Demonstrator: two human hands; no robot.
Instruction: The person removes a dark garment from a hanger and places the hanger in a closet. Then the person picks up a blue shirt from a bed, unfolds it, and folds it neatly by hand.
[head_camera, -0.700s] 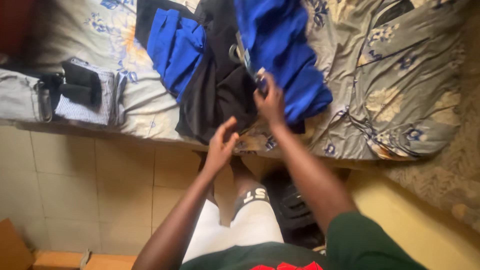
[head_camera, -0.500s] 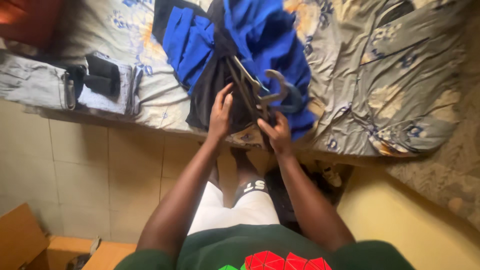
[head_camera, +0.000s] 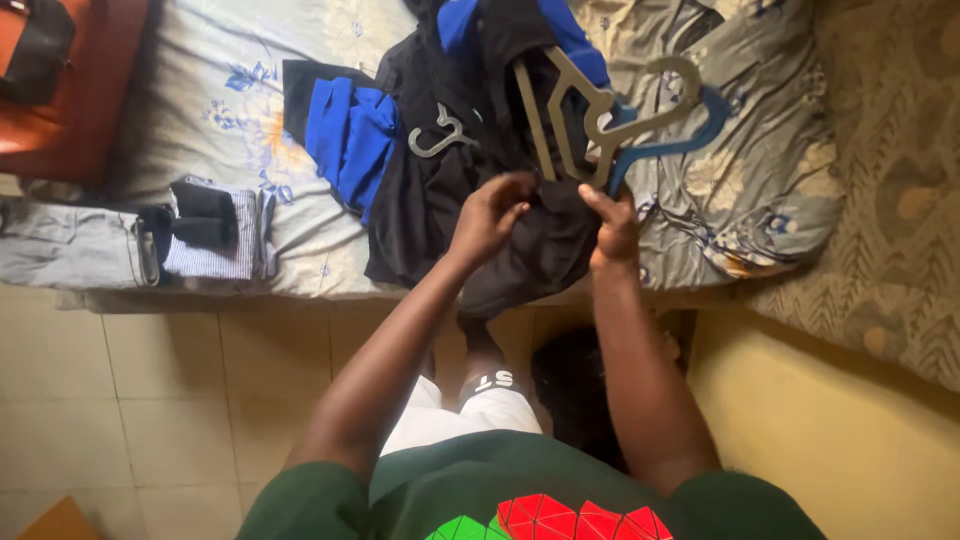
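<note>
bare floral sheet on the bed (head_camera: 230, 110) open to the left of the clothes, folded striped pile (head_camera: 215, 230) blocking the near-left edge, hangers (head_camera: 600, 110) crowding just past both hands, crumpled grey blanket (head_camera: 760, 170) bunched up on the right, tiled floor (head_camera: 150, 400) wide open nearer

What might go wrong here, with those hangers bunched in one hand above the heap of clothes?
The right hand grips several hangers together; their hooks may tangle or snag the black garment the left hand holds. That garment droops past the bed edge, so it could slip to the tiled floor.
</note>
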